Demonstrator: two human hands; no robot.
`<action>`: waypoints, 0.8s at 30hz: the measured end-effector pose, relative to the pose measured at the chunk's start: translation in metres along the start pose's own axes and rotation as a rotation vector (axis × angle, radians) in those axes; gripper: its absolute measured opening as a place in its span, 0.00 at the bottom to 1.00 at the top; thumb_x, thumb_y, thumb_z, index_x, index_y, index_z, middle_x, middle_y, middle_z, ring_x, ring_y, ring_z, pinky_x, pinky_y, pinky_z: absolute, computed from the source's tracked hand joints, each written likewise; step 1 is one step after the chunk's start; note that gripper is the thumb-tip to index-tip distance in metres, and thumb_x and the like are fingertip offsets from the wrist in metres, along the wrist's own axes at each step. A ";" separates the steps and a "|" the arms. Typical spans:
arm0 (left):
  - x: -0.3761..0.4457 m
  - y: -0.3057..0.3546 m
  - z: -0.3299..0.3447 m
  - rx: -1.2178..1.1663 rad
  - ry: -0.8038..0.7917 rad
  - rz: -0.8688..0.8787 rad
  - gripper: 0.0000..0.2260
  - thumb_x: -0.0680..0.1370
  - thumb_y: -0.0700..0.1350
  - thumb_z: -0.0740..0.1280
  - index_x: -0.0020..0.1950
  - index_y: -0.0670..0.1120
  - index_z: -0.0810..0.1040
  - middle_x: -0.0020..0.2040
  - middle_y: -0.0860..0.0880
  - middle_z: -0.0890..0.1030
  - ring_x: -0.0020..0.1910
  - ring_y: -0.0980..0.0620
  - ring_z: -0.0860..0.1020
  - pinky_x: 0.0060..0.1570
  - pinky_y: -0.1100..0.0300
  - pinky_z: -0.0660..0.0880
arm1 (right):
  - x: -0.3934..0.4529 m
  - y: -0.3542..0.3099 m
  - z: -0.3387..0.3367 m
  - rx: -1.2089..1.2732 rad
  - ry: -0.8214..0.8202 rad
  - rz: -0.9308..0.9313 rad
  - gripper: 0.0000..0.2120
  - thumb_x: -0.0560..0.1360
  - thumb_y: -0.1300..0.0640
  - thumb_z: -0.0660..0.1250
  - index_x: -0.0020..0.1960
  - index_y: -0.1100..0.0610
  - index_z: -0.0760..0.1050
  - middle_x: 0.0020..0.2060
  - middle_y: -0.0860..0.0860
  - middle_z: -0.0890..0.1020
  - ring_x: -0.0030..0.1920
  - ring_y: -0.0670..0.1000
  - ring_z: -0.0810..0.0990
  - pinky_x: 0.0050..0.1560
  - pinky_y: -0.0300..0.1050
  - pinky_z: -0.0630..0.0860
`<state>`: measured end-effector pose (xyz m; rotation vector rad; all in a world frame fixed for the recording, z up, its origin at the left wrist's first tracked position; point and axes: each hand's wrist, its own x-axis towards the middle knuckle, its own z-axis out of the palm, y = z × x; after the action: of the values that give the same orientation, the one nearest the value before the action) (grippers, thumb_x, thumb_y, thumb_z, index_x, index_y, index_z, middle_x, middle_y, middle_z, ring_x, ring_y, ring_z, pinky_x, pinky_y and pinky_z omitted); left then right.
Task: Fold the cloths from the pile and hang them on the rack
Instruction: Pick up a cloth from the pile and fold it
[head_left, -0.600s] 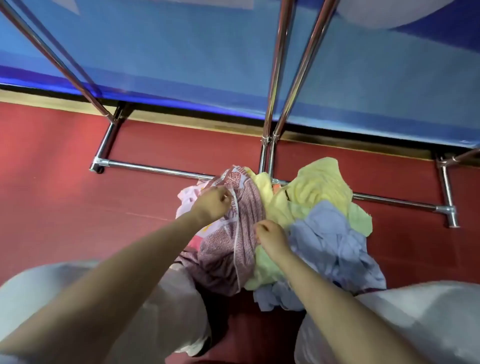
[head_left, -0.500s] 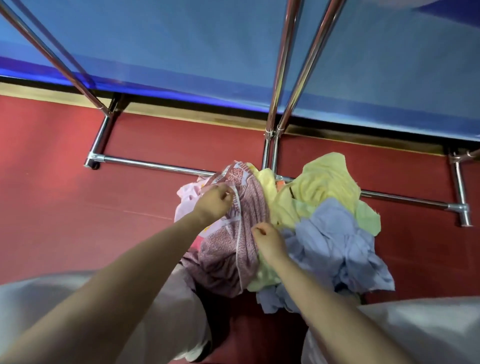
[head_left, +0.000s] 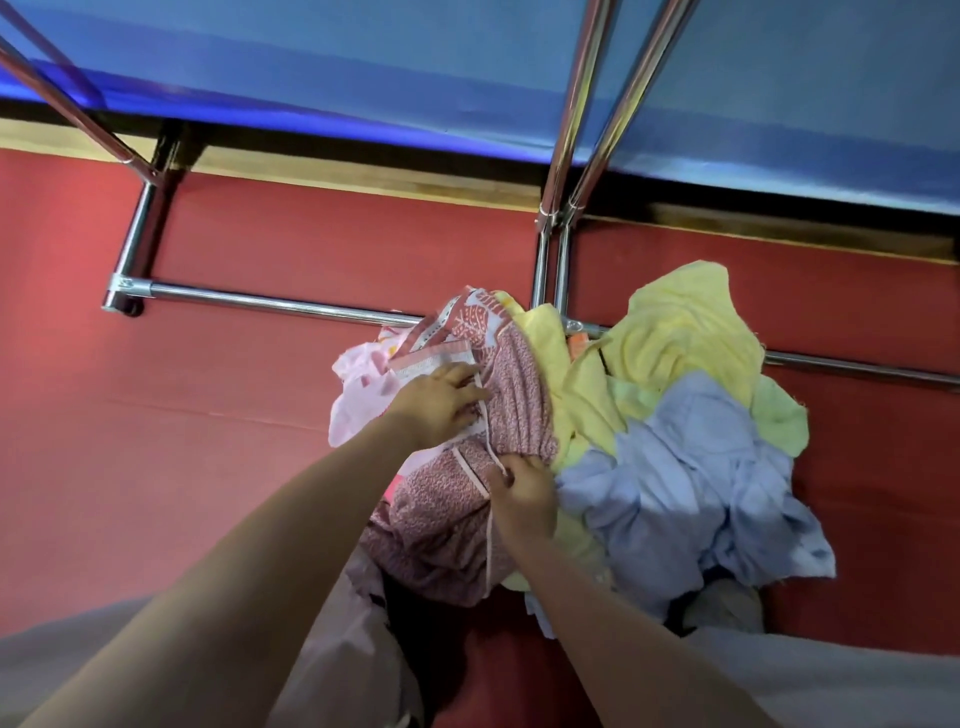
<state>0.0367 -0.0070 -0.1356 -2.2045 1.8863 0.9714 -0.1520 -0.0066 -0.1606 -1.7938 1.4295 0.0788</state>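
A: Pile of cloths (head_left: 597, 441) — where?
B: On the red floor (head_left: 208, 415), against the rack's (head_left: 270, 304) chrome base bar; blue sheet (head_left: 415, 67) behind the rack.
A: Your grip?
B: Your left hand (head_left: 439, 402) lies on the maroon patterned cloth (head_left: 467, 499), fingers extended. Your right hand (head_left: 522, 493) pinches its pale edge, nearer you than the rack. Yellow cloth (head_left: 680, 332) and blue cloth (head_left: 685, 483) lie beside it.

Both bare forearms reached forward toward twelve o'clock. The left hand (head_left: 441, 402) lay farther out, palm down, its fingers (head_left: 470, 387) extended toward two o'clock. The right hand (head_left: 522, 491) sat nearer, fingers curled in a pinch.
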 end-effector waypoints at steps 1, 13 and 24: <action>0.000 0.000 0.000 0.015 0.001 0.013 0.17 0.80 0.49 0.61 0.69 0.53 0.72 0.78 0.49 0.59 0.76 0.47 0.58 0.65 0.50 0.68 | 0.002 0.002 -0.003 0.041 -0.014 -0.015 0.14 0.72 0.50 0.63 0.45 0.60 0.81 0.42 0.58 0.80 0.46 0.59 0.76 0.47 0.50 0.69; -0.020 0.037 -0.048 0.076 0.128 0.105 0.15 0.80 0.50 0.47 0.48 0.43 0.69 0.33 0.45 0.76 0.38 0.42 0.77 0.75 0.49 0.52 | 0.001 -0.023 -0.067 0.424 -0.016 0.108 0.11 0.79 0.64 0.58 0.38 0.57 0.69 0.31 0.49 0.70 0.38 0.50 0.68 0.40 0.44 0.63; -0.126 0.130 -0.182 -0.390 0.394 0.185 0.09 0.80 0.45 0.66 0.54 0.40 0.81 0.45 0.48 0.80 0.43 0.51 0.77 0.41 0.60 0.69 | -0.081 -0.107 -0.234 0.539 0.018 -0.304 0.04 0.78 0.62 0.65 0.44 0.58 0.76 0.38 0.49 0.77 0.39 0.45 0.74 0.41 0.35 0.69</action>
<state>-0.0130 -0.0118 0.1165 -2.6418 2.2652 1.0760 -0.1900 -0.0864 0.0942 -1.5314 1.0437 -0.4407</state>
